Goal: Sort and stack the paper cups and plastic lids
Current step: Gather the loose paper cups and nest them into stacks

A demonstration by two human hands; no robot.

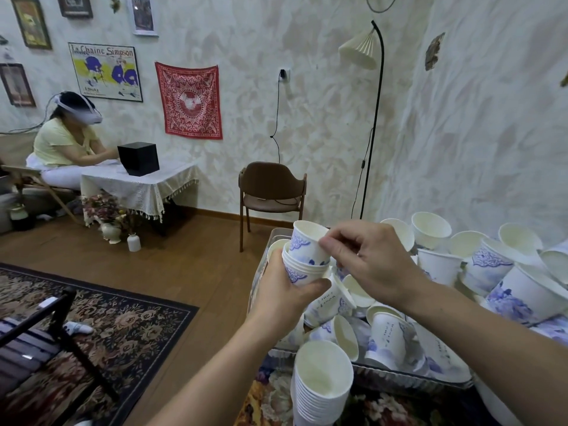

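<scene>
Bin (399, 372) lower right is full of loose cups (436, 265). Left hand (285, 290) grips a short stack (299, 269); right hand (368, 256) pinches the top cup (307, 241). I see one tall stack (321, 385) done, most unsorted, no lids visible.

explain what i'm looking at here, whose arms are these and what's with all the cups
There is no machine here. The single picture comes from a camera worn on a person's head, looking forward and down, so the two bare arms reaching in from the bottom are that person's own.

The left hand grips a small stack of cups from below. The right hand pinches the top cup, which sits tilted in that stack.

In front of them a clear bin holds a loose pile of cups, white with blue prints, lying at all angles. Nearer the camera stands a taller finished stack.

I can't make out any plastic lids. In the background another person sits at a small table.
</scene>
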